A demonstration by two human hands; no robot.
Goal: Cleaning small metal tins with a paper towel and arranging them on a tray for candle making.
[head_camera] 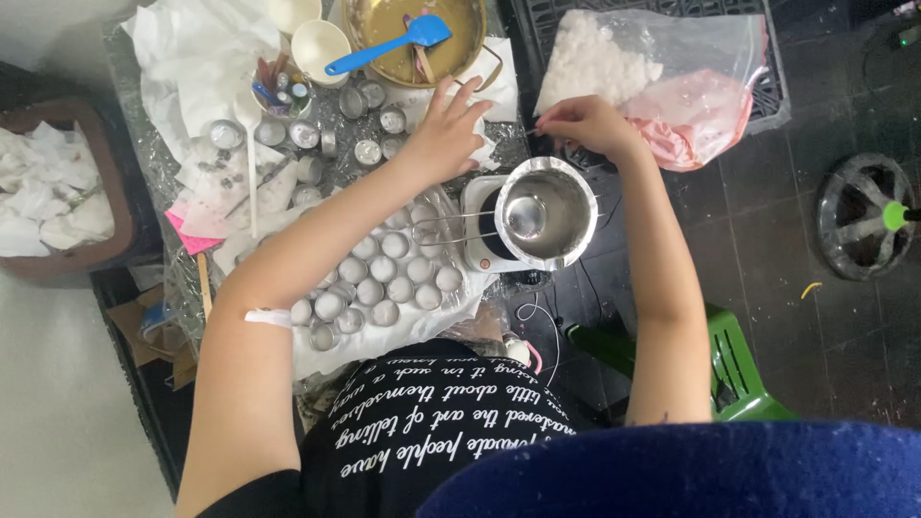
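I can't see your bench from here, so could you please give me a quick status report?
Left hand open over tealight cups. Right hand pinching thin wick-like piece. Steel melting pot on small hotplate, close below.

Pot on hotplate; filled cups left; wax bag behind.

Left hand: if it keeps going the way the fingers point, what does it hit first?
Probably the gold bowl holding the blue spatula. The left hand points up the table, fingers spread over white paper just short of the bowl's rim. Its height above the table is unclear.
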